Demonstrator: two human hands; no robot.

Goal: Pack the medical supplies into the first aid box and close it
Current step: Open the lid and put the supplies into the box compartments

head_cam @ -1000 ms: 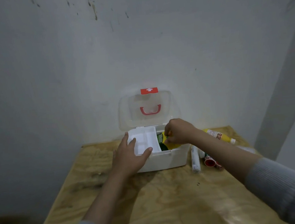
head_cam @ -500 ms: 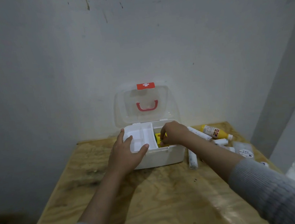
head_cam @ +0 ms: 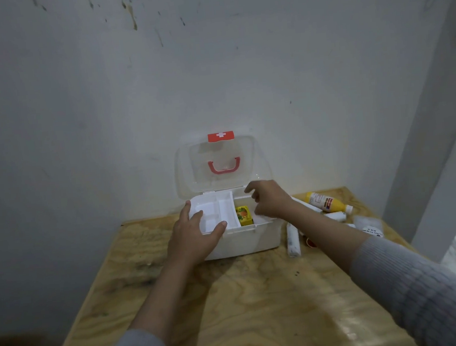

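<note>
A white first aid box [head_cam: 254, 239] stands open on the plywood table, its clear lid [head_cam: 222, 167] with a red handle leaning back toward the wall. A white divided tray [head_cam: 219, 209] covers the box's left half. My left hand [head_cam: 196, 236] grips the box's front left corner, thumb on the rim, fingers over the tray. A small yellow carton [head_cam: 243, 215] lies inside, right of the tray. My right hand [head_cam: 269, 201] hovers just above the box's right half, fingers loosely spread, holding nothing.
Right of the box lie a rolled white bandage [head_cam: 292, 239], a yellow bottle [head_cam: 327, 202], another white roll [head_cam: 335, 215], a red-capped item [head_cam: 310, 241] and a clear packet [head_cam: 369, 225]. The wall is right behind the box; the table's right edge is near the supplies.
My right hand has let go of the yellow carton inside the box and lifted up and to the right, open. My left hand stays on the box's front left corner.
</note>
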